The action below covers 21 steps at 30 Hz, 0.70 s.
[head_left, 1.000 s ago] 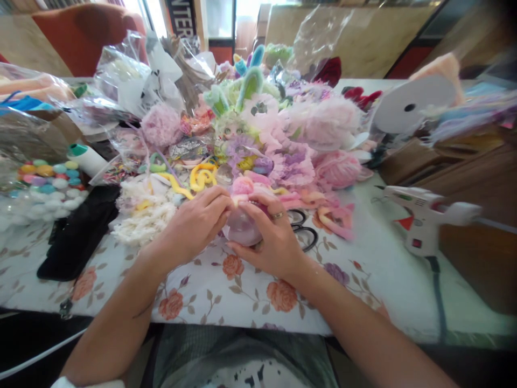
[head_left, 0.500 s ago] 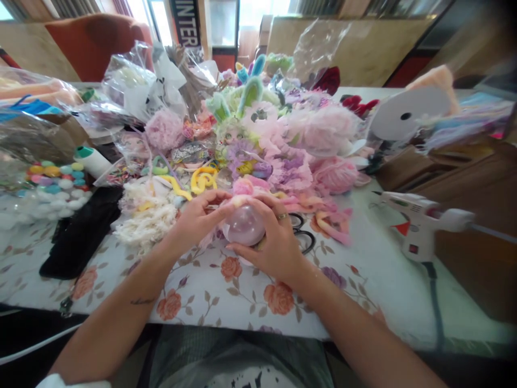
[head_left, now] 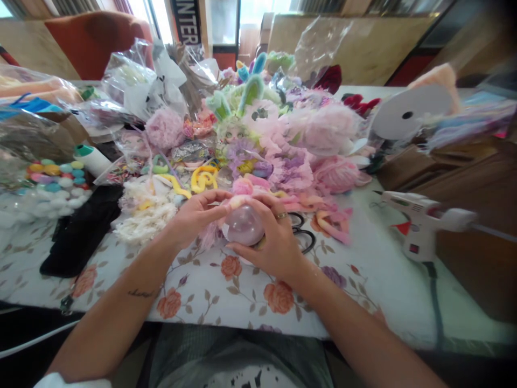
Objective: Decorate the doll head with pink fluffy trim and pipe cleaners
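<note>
A shiny, pale pink see-through ball (head_left: 244, 226) is held just above the front of the flowered tablecloth. My right hand (head_left: 279, 240) curves round its right side, thumb below and fingers over the top. Along the ball's upper edge runs a fuzzy pink and cream strip (head_left: 237, 202). My left hand (head_left: 201, 213) is closed on the strip's left end, thumb against fingers. Behind the fingertips sits a pink pompom (head_left: 242, 186). Black scissor handles (head_left: 307, 240) stick out past my right hand; the blades are hidden. Pale pink fringe (head_left: 210, 235) hangs below my left hand.
A white glue gun (head_left: 416, 215) with a cord stands at the right, by a brown box (head_left: 480, 215). A black phone-like slab (head_left: 76, 242) and cream yarn (head_left: 145, 215) lie left. Behind are a doll (head_left: 234, 134), pink yarn (head_left: 335, 172) and bagged pompoms (head_left: 56, 183).
My left hand has shifted very slightly left, with more pink fringe showing under it. My right hand keeps its hold on the ball.
</note>
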Motion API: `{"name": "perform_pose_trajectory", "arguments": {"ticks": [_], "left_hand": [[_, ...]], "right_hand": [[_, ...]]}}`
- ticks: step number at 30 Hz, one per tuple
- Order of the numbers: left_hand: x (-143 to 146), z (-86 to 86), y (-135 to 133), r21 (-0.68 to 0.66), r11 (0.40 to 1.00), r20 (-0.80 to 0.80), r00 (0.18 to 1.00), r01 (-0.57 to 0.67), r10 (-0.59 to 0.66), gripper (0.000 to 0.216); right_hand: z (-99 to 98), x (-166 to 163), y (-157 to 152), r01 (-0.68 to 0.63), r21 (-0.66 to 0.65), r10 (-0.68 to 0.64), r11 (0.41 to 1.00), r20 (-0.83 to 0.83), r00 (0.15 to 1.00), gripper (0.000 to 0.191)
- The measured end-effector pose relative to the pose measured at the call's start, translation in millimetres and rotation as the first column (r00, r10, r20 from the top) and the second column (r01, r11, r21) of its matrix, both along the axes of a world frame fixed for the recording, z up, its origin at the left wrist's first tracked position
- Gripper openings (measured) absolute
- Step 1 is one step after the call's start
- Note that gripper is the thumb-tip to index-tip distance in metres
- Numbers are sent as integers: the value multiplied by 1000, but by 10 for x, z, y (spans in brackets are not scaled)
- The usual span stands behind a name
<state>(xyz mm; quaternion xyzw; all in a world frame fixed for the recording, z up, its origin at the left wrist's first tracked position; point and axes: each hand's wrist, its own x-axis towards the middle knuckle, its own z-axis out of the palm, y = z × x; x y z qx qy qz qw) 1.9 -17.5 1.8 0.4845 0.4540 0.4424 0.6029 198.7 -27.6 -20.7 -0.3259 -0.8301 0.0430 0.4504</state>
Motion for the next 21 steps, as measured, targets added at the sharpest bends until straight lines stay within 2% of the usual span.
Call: {"name": "perform_pose_trajectory", "arguments": {"ticks": [9,21], "left_hand": [[4,32,-8,-36,999,68,998,-4,6,33],[41,-2,-16,7,1000,16,1000,-14,14,32]], "right_hand": [[-19,9,8,22,-28,-22,999,-11,1000,76],[-7,0,8,-3,-15,3,1000,-4,1000,70]]}}
